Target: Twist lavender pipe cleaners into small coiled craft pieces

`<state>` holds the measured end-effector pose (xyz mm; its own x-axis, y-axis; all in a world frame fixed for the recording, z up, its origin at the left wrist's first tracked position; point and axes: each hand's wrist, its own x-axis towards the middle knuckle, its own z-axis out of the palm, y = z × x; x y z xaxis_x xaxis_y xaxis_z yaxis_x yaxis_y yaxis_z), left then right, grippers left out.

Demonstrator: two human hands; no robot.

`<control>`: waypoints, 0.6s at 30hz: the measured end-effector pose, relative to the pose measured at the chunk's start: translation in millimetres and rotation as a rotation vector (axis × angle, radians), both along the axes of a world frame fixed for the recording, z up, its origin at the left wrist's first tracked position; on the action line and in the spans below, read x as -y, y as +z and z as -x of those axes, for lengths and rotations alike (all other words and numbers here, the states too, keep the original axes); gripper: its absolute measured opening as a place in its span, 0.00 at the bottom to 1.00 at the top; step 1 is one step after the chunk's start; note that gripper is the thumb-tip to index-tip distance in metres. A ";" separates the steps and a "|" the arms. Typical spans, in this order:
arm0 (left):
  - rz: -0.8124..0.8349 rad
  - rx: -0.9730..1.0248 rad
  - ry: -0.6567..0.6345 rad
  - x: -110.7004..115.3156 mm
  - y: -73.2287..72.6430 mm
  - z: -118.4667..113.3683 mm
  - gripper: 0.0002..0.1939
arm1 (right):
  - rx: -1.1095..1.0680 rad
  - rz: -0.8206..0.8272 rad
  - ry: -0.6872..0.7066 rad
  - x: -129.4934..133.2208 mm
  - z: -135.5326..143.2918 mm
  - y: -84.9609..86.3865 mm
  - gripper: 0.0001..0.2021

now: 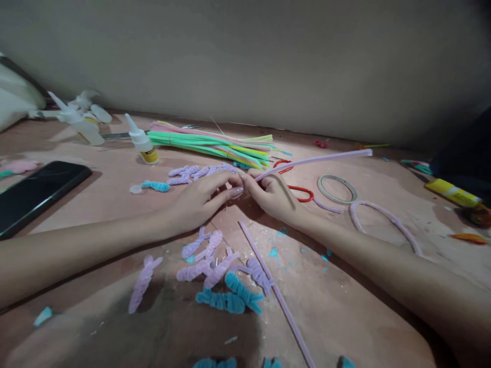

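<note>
Both hands meet above the middle of the table. My left hand [205, 197] is closed, thumb and fingertips pinched on the near end of a lilac pipe cleaner [326, 158]. Beside it my right hand [270, 193] is closed on the same strip, which sticks out to the right above that hand. The held end is mostly hidden by the fingertips. Another lilac pipe cleaner [286, 306] lies on the table below. Left of it are several coiled lilac pieces [195, 269] and coiled teal pieces [220, 300]. More lilac coils [184, 174] lie behind my left hand.
Behind the hands lies a bundle of coloured pipe cleaners [207, 144], with a glue bottle [142, 140] beside it. Red-handled scissors [303, 194] and a tape ring [336, 189] are at right. A black phone [42, 191] lies left; a yellow tube [452, 192] is far right.
</note>
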<state>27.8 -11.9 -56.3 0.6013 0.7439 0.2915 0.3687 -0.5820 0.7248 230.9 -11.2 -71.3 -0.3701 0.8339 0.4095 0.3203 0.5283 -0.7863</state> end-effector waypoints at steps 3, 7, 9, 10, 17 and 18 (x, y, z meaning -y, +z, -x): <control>-0.182 -0.152 0.013 0.1 -1.1 2.1 0.13 | 0.001 -0.010 0.007 -0.9 -0.6 -0.4 0.19; -0.417 -0.276 0.005 -2.7 -5.8 4.4 0.17 | -0.037 0.047 -0.007 -1.9 0.4 0.6 0.20; -0.490 -0.325 0.025 -3.5 -6.9 5.2 0.19 | -0.076 0.101 -0.007 -1.8 1.1 0.3 0.20; -0.505 -0.344 0.035 -3.5 -6.9 5.6 0.19 | -0.098 0.132 -0.009 -1.6 1.4 0.0 0.21; -0.146 -0.169 0.026 -5.2 -1.2 6.6 0.19 | -0.210 0.376 0.070 0.5 1.8 -2.0 0.25; -0.056 -0.104 -0.015 -6.6 -0.6 5.5 0.19 | -0.192 0.375 0.092 0.6 1.7 -2.2 0.27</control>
